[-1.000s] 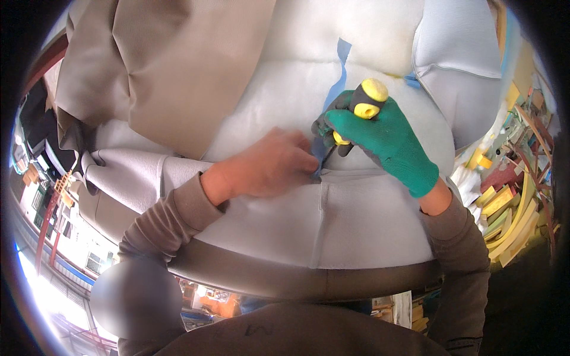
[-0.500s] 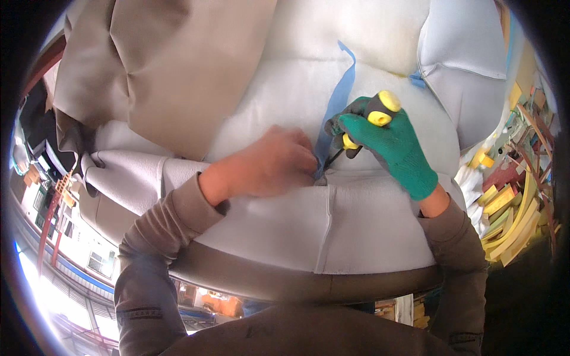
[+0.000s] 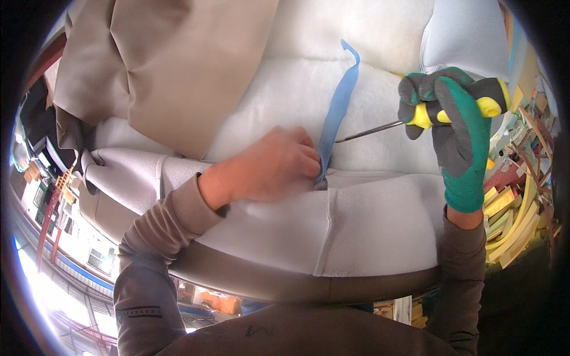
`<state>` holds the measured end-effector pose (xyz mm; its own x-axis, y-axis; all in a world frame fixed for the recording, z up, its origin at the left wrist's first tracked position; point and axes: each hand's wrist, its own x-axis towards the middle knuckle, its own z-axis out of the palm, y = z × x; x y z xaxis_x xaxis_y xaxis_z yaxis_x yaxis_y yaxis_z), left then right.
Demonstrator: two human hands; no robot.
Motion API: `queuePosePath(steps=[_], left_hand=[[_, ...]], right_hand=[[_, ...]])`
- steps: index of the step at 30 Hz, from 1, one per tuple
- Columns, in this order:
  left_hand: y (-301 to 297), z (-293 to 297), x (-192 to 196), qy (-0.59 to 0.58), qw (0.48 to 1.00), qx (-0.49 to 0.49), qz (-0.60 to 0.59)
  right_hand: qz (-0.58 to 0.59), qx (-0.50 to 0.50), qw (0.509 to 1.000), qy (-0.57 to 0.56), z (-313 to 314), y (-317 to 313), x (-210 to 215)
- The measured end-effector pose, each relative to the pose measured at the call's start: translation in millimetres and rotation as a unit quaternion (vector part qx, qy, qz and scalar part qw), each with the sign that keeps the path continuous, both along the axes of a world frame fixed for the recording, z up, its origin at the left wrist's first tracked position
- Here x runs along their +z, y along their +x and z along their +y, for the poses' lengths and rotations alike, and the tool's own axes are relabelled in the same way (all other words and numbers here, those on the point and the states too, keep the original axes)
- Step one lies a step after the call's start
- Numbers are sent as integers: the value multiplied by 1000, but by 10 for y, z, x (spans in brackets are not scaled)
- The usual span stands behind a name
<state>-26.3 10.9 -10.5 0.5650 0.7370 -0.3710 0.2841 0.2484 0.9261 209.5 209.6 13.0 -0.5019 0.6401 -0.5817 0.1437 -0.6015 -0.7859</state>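
Observation:
My right hand (image 3: 457, 118), in a green and grey glove, is closed round the yellow and black handle of a screwdriver (image 3: 428, 114). The thin metal shaft points left, its tip close beside a blue fabric strip (image 3: 339, 107). Bare and closed, my left hand (image 3: 273, 163) rests at the strip's lower end, by a seam in the light grey cover (image 3: 380, 222). Its fingertips are partly hidden, and I cannot make out what they pinch. The strip runs up from there over white padding (image 3: 285, 89).
Brown upholstery material (image 3: 184, 65) drapes over the padding at the upper left. A pale grey padded piece (image 3: 466, 38) stands at the upper right. Yellow foam offcuts (image 3: 513, 222) and other scraps are piled at the right. The brown lower edge (image 3: 267, 279) curves in front of my body.
My right hand has swung right with the screwdriver, drawing its tip out from the seam at the strip's lower end. My left hand stays almost in place.

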Motion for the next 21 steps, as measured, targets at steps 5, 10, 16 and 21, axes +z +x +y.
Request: queuePosePath(steps=[5,10,16,21], left_hand=[[-2,49,14,8,999,-36,21],[-9,72,42,130,991,21,33],[-79,20,-52,96,991,92,-30],[-20,-107,-241,-66,959,193,-196]], right_hand=[[24,18,997,-67,-72,-66,-60],[-9,30,996,-83,-150,-69,-111],[-24,67,994,-78,-199,-31,-163],[-33,110,993,0,-181,-74,-149]])
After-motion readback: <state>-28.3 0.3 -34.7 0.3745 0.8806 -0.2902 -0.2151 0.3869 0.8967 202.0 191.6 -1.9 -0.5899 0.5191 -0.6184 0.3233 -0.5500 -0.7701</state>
